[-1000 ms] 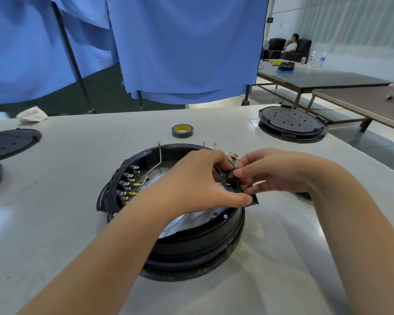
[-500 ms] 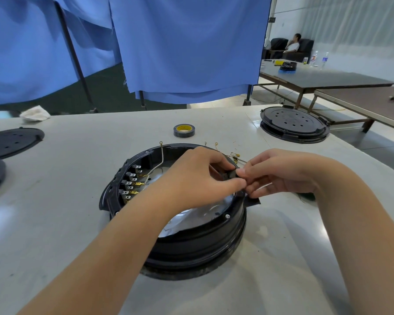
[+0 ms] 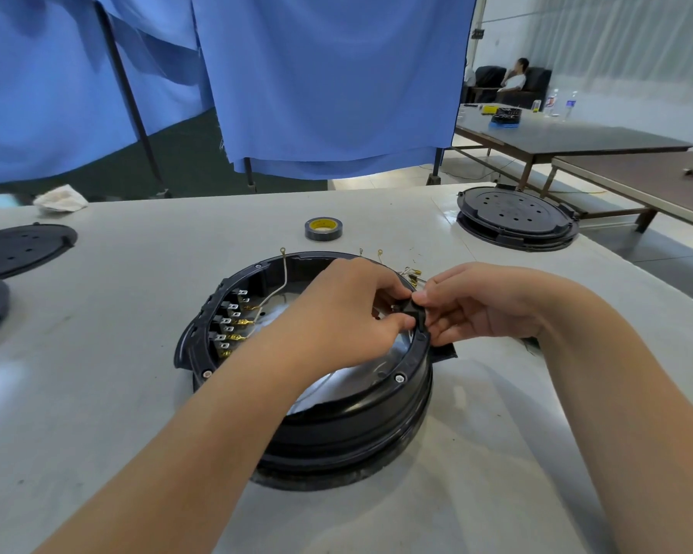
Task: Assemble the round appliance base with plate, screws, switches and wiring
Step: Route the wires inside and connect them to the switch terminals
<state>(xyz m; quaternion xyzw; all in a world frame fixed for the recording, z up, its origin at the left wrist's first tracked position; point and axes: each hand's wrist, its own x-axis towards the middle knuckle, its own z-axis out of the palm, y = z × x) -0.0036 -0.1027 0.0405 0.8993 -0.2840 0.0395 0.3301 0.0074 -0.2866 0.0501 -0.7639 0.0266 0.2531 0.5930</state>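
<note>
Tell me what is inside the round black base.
Inside the round black base: a row of switch terminals, a pale wire and a shiny plate. The left hand covers the middle.

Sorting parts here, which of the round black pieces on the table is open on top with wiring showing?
The base under both hands; the others are closed, perforated discs.

Both hands pinching a black switch at the round base rim
</note>
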